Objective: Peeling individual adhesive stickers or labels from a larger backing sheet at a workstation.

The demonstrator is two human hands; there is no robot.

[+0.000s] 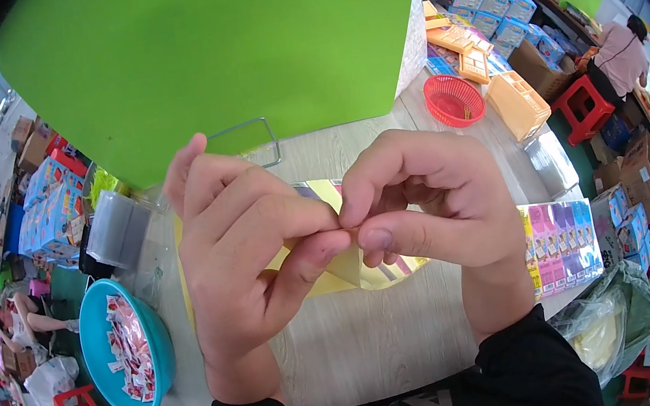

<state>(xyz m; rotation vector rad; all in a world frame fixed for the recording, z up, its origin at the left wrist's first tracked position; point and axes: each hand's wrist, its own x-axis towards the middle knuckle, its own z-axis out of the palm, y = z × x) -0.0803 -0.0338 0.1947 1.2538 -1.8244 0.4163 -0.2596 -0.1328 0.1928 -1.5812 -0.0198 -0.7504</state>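
Pale desk [337, 364] lies below our left hand [241, 246] and right hand [430, 198], both apparently pinching a yellow sheet [375, 276]; we're likely working its edge; next needs steadiness.

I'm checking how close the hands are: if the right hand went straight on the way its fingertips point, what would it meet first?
The right hand would likely meet the left hand first; the two look touching or nearly so, though depth is unclear.
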